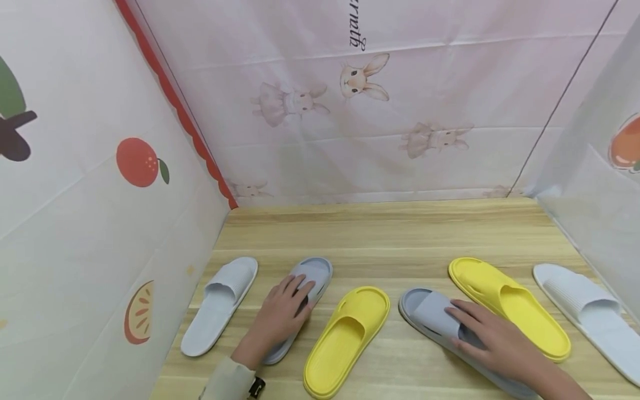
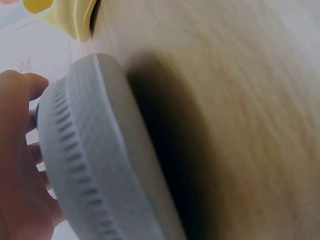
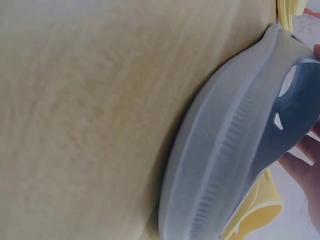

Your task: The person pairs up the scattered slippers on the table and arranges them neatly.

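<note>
My left hand (image 1: 281,314) holds a grey slipper (image 1: 318,271) by its strap, fingers lying over the top and thumb beside the foot opening. The left wrist view shows that slipper's ribbed side (image 2: 82,165) close up, with a dark shadow along its sole. Over the other grey slipper (image 1: 431,312) is my right hand (image 1: 492,339), its fingers on the strap at the opening edge. Seen from the right wrist, this slipper (image 3: 220,145) stands with its sole close to the floor. Each hand hides part of its slipper's footbed.
One yellow slipper (image 1: 336,355) lies between the hands, another yellow slipper (image 1: 532,316) just beyond the right hand. White slippers lie at the far left (image 1: 207,322) and far right (image 1: 607,333). Printed cloth walls (image 1: 320,155) enclose the wood-patterned floor (image 1: 380,233).
</note>
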### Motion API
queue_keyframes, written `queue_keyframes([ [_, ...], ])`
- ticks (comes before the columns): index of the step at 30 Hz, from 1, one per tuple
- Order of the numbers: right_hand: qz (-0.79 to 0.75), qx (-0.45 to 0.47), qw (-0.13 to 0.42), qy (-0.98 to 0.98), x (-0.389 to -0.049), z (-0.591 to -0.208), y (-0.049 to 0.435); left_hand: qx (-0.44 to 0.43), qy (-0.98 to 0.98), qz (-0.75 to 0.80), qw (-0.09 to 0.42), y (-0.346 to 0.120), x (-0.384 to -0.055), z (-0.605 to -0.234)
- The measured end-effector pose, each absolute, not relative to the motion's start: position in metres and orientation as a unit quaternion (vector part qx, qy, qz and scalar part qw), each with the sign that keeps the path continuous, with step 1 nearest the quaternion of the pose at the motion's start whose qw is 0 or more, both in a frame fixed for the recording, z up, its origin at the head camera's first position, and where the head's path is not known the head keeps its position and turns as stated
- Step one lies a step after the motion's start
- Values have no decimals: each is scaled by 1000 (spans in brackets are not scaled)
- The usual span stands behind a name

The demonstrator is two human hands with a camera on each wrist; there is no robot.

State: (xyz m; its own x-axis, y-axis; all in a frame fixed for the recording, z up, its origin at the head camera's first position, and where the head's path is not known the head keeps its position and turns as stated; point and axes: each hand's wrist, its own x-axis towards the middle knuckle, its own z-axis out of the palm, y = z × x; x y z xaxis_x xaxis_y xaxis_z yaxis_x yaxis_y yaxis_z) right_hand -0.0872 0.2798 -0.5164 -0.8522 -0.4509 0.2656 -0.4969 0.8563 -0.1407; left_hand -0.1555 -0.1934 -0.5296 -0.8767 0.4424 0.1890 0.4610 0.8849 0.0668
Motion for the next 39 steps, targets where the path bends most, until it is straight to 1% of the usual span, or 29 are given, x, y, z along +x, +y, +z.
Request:
queue_keyframes([
  [6, 108, 252, 125, -954, -86, -517, 280, -239, -965, -72, 76, -193, -154, -524],
  [12, 114, 228, 103, -961, -87, -518, 278, -240, -964, -90, 69, -192, -153, -519],
  [19, 142, 196, 84, -967, -96, -516, 267, -238, -964, -90, 74, -189, -157, -518],
  [25, 131, 162, 54, -977, -107, -510, 258, -219, -969, -108, 48, -177, -165, -515],
  [31, 128, 147, 52, -979, -114, -505, 253, -191, -974, -118, 28, -158, -172, -513],
  [39, 142, 128, 39, -981, -127, -507, 241, -177, -977, -122, 0, -149, -184, -503],
])
